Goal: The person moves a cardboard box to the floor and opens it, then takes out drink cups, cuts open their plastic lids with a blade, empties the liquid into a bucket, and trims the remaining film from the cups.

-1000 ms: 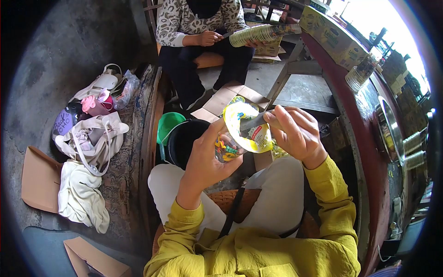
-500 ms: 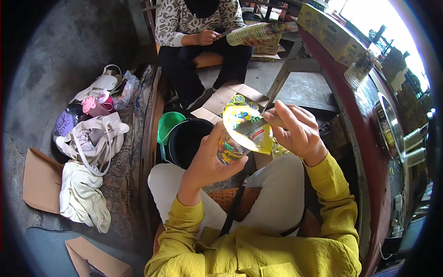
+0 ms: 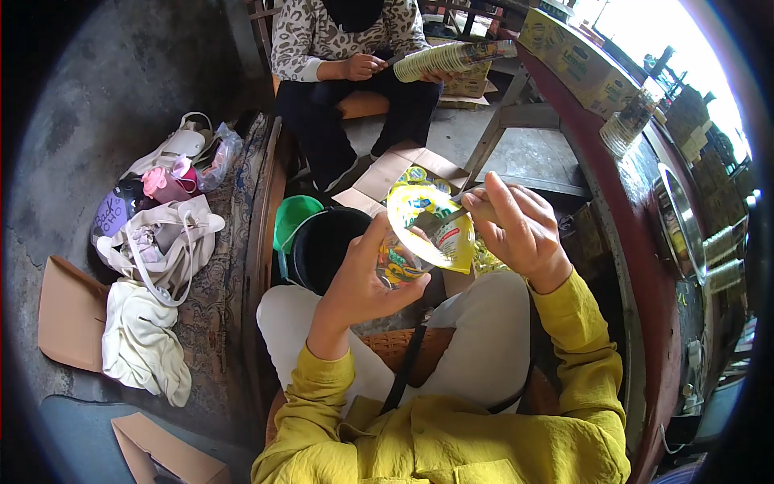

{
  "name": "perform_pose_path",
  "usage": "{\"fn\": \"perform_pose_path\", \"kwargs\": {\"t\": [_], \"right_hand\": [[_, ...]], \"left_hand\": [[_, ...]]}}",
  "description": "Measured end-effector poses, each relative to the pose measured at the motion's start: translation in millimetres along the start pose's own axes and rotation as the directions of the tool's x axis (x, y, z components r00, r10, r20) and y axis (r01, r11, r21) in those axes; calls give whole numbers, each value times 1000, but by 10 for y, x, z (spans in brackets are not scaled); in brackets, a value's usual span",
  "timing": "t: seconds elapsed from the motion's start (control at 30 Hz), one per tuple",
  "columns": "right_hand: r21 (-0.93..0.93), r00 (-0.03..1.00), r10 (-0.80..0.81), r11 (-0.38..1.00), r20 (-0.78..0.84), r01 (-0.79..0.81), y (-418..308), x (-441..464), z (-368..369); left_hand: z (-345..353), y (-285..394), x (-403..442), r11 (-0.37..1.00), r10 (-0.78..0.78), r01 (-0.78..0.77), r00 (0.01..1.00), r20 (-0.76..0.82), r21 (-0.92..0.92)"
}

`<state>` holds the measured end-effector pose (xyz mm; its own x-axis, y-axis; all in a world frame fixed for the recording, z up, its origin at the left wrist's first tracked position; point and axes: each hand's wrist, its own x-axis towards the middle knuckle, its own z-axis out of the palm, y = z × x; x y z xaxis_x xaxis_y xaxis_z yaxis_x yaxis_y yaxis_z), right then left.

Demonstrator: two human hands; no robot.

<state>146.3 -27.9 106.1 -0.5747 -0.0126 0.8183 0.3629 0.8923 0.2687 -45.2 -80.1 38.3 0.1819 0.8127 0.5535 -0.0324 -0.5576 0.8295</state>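
the cup (image 3: pixel 393 264) is near the middle of the view, just above the knees, in the left hand (image 3: pixel 359 282), whose fingers curl part-way round its side from seven o'clock, with the thumb along the lower side. at the cup's two o'clock, the right hand (image 3: pixel 516 234) has its fingers nearly closed in a pinch on a thin grey blade (image 3: pixel 453 217), which lies across the yellow film (image 3: pixel 456 246) at the cup's mouth. the likeliest mishap is a slip: if the blade skids on the slick film, it could run towards nine o'clock and catch the left fingers. too hard a squeeze from the left might buckle the thin wall, while too loose a hold could let the cup twist under the blade's push. the film may also tear raggedly if the blade bites at a poor angle. a dropped cup could land in the black bucket (image 3: pixel 316 256) at nine o'clock or the open cardboard box (image 3: pixel 355 199) towards twelve. the cup looks clear and shiny, printed in orange and green, its mouth tipped towards two o'clock. the film is bright yellow with a pale patch, green lettering and small print, bent and standing out like a loose flap; how much of it is joined to the rim i cannot tell.
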Motion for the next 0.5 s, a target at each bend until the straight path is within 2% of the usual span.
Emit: {"fn": "perform_pose_path", "kwargs": {"t": [0.1, 0.3, 0.4, 0.5], "right_hand": [[1, 1000, -11, 1000, -1, 11, -3, 3, 17], [13, 1000, -11, 1000, 5, 11, -5, -3, 9], [48, 999, -30, 998, 18, 30, 1, -21, -8], [56, 998, -54, 997, 33, 52, -14, -21, -25]], "left_hand": [[-47, 64, 26, 995, 13, -23, 995, 100, 101], [51, -34, -36, 981, -57, 73, 994, 95, -182], [26, -65, -67, 959, -86, 134, 977, 196, -249], [0, -159, -160, 865, -197, 345, 901, 388, -363]]}}
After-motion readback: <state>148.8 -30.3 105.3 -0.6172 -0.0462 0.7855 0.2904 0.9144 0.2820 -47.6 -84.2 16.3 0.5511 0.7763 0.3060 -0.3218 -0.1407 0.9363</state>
